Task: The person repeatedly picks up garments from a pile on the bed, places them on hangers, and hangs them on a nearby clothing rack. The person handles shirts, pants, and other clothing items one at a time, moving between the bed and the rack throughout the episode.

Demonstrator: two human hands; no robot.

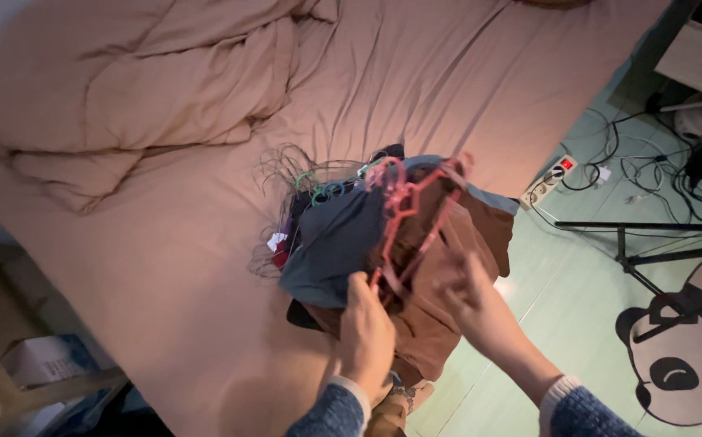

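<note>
A heap of clothes lies at the near edge of the bed (165, 267): a grey-blue garment (335, 243) on top of a brown garment (448, 267), with several wire hangers (302, 174) sticking out behind. A pink plastic hanger (407, 214) stands tilted over the heap. My left hand (365, 332) grips the lower end of the pink hanger together with the cloth under it. My right hand (472, 295) is blurred, fingers spread, touching the brown garment just right of the hanger.
A rumpled tan duvet (124, 89) covers the far left of the bed. On the green floor at right are a power strip (551, 180), tangled cables (650, 162), a black stand's legs (650, 243) and a panda rug (691, 348). A cardboard box (43, 360) sits lower left.
</note>
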